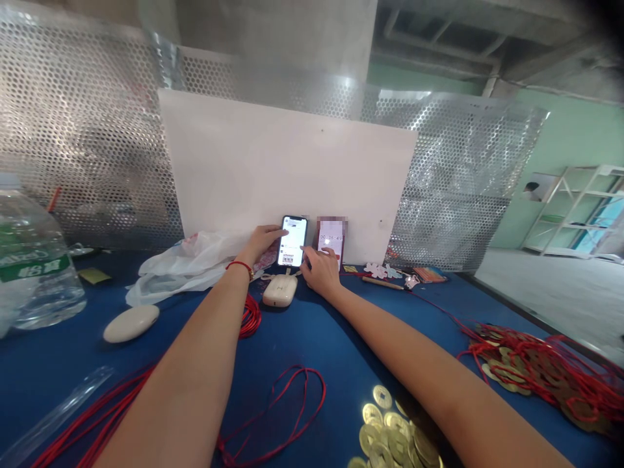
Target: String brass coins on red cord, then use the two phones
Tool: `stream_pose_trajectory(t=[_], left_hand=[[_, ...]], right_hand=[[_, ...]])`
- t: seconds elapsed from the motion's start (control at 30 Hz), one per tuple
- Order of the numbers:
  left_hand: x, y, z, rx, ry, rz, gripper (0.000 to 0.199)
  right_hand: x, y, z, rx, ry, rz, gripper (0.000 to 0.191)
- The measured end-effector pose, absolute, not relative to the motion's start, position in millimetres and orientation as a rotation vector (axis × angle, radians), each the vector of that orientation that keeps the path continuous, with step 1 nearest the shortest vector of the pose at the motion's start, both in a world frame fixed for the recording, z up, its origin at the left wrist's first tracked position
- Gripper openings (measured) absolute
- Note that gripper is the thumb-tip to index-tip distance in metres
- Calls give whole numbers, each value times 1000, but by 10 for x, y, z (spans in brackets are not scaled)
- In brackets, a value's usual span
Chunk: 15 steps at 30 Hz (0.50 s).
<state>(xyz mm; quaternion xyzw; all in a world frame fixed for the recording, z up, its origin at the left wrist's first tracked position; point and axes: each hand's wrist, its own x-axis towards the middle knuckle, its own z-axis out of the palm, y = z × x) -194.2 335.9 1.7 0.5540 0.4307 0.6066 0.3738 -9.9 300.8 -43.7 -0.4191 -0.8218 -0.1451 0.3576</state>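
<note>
A phone with a lit white screen leans upright against a white board. My left hand is at its left edge, fingers reaching onto the screen; whether they grip it is hard to tell. At its lower right edge is my right hand, with some fingers extended and the index finger near the screen. Behind the right hand, a second phone in a dark red case shows a running timer. Just below the first phone lies a cream-coloured rounded device.
Brass coins lie at the front, beside a red cord loop. Corded coins are piled right. A large water bottle, plastic bag and oval white object are left. The white board stands behind.
</note>
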Motion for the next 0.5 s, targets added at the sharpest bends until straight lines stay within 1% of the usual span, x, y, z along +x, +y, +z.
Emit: stream_pose_trajectory(t=[0.23, 0.5], left_hand=[[-1941, 3328, 37, 1439, 1126, 1531, 39], [-1965, 3380, 20, 1447, 1131, 1551, 30]], right_hand=[[-101, 2997, -430, -1066, -2107, -363, 36], [-100, 3021, -439, -1054, -2096, -345, 37]])
